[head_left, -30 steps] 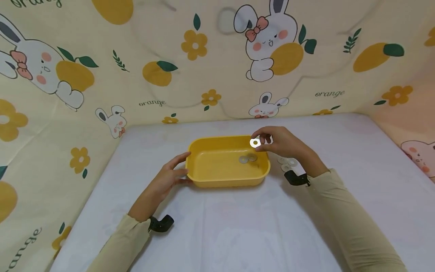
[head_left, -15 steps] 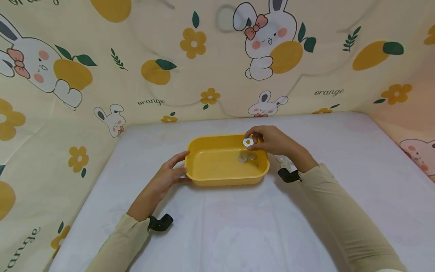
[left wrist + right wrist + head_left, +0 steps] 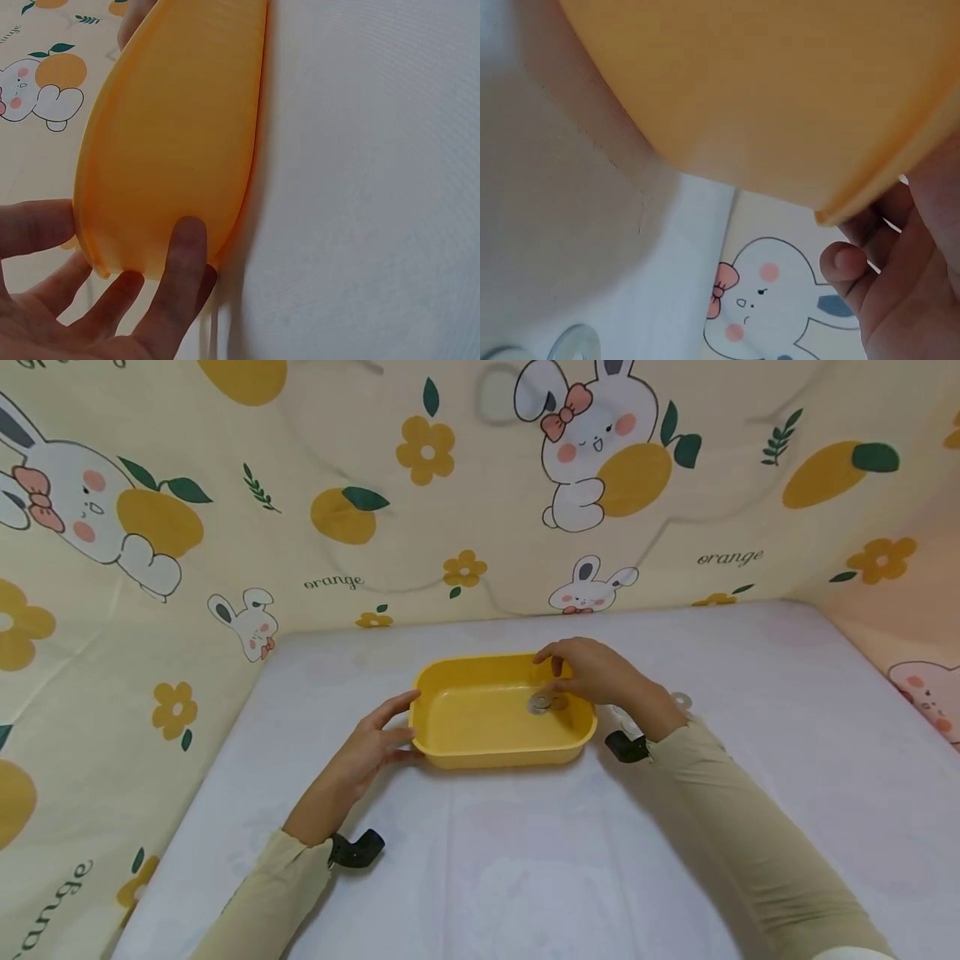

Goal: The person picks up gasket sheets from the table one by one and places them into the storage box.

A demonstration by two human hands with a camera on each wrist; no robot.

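Fingers of my left hand (image 3: 372, 740) rest against the left end of a yellow plastic tray (image 3: 472, 722). In the left wrist view they are spread and mostly straight, touching its rim and outer wall (image 3: 169, 142). Over the tray's right end is my right hand (image 3: 596, 672), its thumb and index finger apart with no washer seen between them. Flat metal washers (image 3: 538, 702) lie on the tray floor just below those fingertips. In the right wrist view, this hand (image 3: 915, 292) is at the rim, partly hidden by the tray.
More washers (image 3: 680, 700) lie on the white-covered table (image 3: 525, 852) right of the tray, partly hidden by the right wrist. Two show at the bottom of the right wrist view, one washer (image 3: 576, 343) plainly. A rabbit-and-orange printed cloth (image 3: 420, 527) stands behind.
My right hand has moved slightly left over the tray and let go of the washer it was pinching, which now lies among those inside. The left hand stays at the tray's end.
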